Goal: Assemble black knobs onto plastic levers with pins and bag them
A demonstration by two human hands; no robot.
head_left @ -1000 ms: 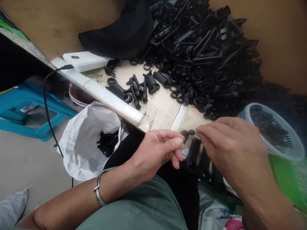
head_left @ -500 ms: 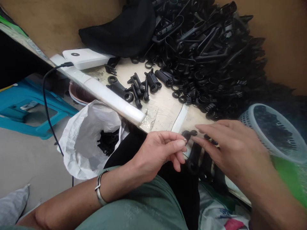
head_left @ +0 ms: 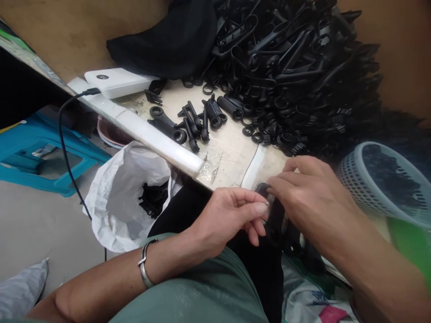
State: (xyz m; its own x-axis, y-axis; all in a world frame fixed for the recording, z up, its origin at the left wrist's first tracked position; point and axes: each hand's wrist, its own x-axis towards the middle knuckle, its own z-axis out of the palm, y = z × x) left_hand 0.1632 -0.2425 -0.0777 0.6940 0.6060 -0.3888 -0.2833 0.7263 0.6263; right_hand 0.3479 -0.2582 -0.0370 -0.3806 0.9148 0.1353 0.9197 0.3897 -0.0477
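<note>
Table (head_left: 229,167) w/ big heap of blk plastic parts (head_left: 286,67) at back; pale mesh basket (head_left: 355,172) to R. R hand (head_left: 310,193): fingertips bunched, can't tell if gripping anything. L hand (head_left: 225,217) just beside: thumb + index pinched. Blk tubular part (head_left: 276,220) near both. Tiny shiny bit (head_left: 267,203) btwn L fingertips.

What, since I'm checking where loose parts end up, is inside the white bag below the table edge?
Inside the white bag, a clump of black parts shows. Whatever lies beneath them is covered, and they are too dark to make out singly.
</note>
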